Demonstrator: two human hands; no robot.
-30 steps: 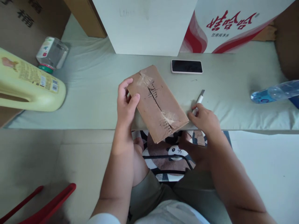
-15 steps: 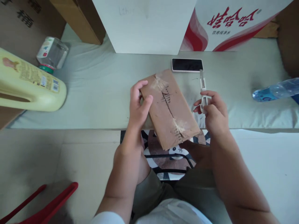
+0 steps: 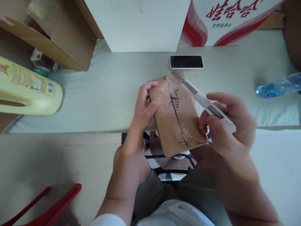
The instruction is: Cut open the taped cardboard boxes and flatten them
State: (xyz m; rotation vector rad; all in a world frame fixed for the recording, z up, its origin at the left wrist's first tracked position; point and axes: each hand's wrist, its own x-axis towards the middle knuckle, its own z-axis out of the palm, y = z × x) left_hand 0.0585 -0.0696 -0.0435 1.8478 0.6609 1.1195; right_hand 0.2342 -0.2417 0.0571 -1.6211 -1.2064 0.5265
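A flat brown cardboard box (image 3: 174, 121) leans over the near edge of the cloth-covered surface. Tape patches and a dark lengthwise seam run along its top face. My left hand (image 3: 147, 105) grips its upper left edge, thumb on top. My right hand (image 3: 229, 125) is closed on a white utility knife (image 3: 204, 102), held above the right side of the box. The knife's blade is out and points to the upper left, over the far end of the box; whether it touches the cardboard I cannot tell. A phone (image 3: 186, 62) lies just beyond the box.
White cartons (image 3: 143, 28) stand along the back. At left are an open cardboard box (image 3: 72, 44), a clear jar with a green lid (image 3: 41, 67) and a yellow jug (image 3: 30, 88). A water bottle (image 3: 277, 88) lies at right. Something red (image 3: 61, 204) is on the lower left.
My right hand has come closer and turned the knife from upright to slanting left over the box. The box and my left hand have shifted slightly right. An open cardboard box now partly covers the jar.
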